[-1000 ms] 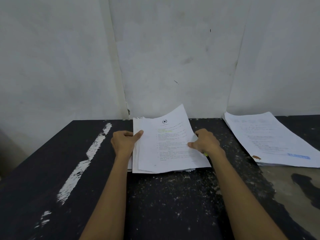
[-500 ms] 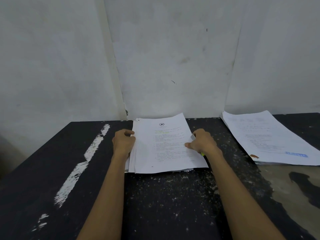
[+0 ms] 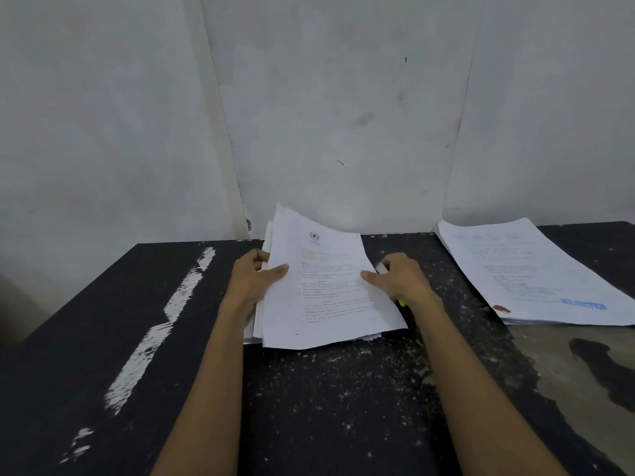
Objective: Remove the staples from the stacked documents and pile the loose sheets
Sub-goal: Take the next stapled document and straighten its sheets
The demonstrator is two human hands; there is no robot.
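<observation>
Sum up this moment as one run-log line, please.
left grip: holds top document, far edge raised | right grip: holds yellow tool, thumb on document | second pile: right, apart

Black table (image 3: 309, 400): left hand (image 3: 252, 280) gripping top sheets (image 3: 326, 293), right hand (image 3: 402, 278) holding yellow-ended tool (image 3: 401, 302), thumb on them; second paper pile (image 3: 536, 273) at right.

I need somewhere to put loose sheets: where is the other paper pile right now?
In the head view, the other paper pile lies far right on the table, by the wall, right of the right hand.
</observation>
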